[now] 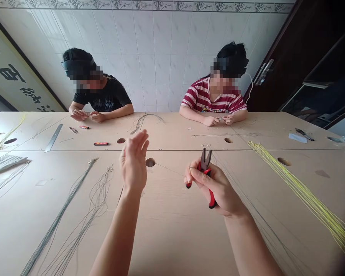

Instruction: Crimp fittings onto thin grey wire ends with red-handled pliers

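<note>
My left hand (134, 164) is raised over the table, fingers stretched out and nothing visible in it. In my right hand (220, 188) are small pliers (212, 198) with red and black handles, their dark jaws pointing up and slightly apart. A thin cord (169, 168) runs from near the fingertips of my right hand towards the left; whether those fingers pinch it is hard to make out. Left of my left arm lie a bundle of grey-green cords (66, 209) and a looser bundle (90, 212), both with small metal ends.
Yellow cords (299, 191) and thin grey cords (255, 209) lie to the right. Across the table (172, 230), two people sit working with their hands. Near them are red lighters (101, 144), a metal ruler (54, 137) and a black cutter (304, 134). Round holes (150, 163) pierce the tabletop.
</note>
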`<move>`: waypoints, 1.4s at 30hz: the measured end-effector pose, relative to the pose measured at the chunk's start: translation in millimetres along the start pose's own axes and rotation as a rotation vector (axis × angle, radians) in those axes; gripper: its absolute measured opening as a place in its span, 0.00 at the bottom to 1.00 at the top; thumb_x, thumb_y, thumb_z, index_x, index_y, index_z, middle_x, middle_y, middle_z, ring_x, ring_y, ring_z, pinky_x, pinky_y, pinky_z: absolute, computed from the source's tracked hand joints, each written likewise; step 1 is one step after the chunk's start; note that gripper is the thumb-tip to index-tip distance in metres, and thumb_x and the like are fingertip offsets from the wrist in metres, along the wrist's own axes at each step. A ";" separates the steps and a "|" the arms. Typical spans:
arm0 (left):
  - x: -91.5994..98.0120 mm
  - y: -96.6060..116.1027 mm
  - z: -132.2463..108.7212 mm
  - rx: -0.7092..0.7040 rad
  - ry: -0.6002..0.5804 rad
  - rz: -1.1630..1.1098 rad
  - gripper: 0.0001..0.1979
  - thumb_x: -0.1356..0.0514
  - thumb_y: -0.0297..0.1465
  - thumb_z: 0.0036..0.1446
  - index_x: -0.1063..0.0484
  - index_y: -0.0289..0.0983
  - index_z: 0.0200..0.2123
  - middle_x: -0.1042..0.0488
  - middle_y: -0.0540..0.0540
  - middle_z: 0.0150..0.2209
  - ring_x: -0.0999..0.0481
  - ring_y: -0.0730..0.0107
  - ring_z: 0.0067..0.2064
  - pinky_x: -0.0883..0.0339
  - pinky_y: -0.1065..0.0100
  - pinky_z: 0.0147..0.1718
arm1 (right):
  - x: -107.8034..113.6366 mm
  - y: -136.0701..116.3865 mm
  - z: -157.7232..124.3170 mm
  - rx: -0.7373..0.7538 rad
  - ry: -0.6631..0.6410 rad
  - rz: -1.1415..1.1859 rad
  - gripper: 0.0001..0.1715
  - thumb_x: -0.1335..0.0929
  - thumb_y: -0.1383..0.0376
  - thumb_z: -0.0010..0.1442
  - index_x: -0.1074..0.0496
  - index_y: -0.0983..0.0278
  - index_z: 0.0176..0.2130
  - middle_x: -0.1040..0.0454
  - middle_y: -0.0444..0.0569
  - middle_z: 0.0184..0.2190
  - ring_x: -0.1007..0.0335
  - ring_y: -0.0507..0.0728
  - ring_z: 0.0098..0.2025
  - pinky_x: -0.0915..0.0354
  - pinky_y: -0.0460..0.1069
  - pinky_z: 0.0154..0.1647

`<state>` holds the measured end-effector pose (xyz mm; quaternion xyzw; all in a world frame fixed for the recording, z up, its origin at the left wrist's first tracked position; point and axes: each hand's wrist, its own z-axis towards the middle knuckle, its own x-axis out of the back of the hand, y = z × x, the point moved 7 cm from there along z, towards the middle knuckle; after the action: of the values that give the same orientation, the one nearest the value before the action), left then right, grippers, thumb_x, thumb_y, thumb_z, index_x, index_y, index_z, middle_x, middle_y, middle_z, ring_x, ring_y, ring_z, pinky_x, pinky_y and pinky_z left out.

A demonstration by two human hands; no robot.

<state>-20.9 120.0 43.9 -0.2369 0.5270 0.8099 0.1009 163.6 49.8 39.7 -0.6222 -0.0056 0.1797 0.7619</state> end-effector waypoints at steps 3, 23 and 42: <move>-17.6 -26.4 -8.3 0.135 -0.263 0.339 0.19 0.46 0.44 0.63 0.22 0.36 0.38 0.21 0.40 0.46 0.23 0.62 0.48 0.31 0.63 0.47 | 5.2 -5.2 -1.1 0.024 0.005 0.003 0.09 0.34 0.60 0.63 0.31 0.61 0.31 0.31 0.45 0.29 0.37 0.54 0.34 0.41 0.51 0.36; -87.4 1.5 -132.8 0.978 -1.308 -0.555 0.24 0.39 0.50 0.53 0.29 0.35 0.19 0.29 0.43 0.13 0.29 0.67 0.14 0.34 0.70 0.13 | 15.8 24.3 15.1 -0.206 0.077 0.693 0.07 0.31 0.66 0.60 0.31 0.63 0.30 0.39 0.41 0.27 0.39 0.49 0.31 0.35 0.49 0.42; -54.2 11.5 -42.4 0.063 -0.298 0.107 0.18 0.52 0.39 0.68 0.24 0.40 0.40 0.27 0.44 0.56 0.33 0.60 0.61 0.42 0.55 0.60 | -11.4 -7.1 -3.6 0.018 0.029 -0.178 0.12 0.34 0.58 0.64 0.33 0.61 0.31 0.27 0.50 0.47 0.33 0.55 0.39 0.39 0.53 0.42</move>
<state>33.2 81.5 65.6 -0.0823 0.5432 0.8234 0.1420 155.6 42.1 48.1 -0.6150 -0.0480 0.1023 0.7804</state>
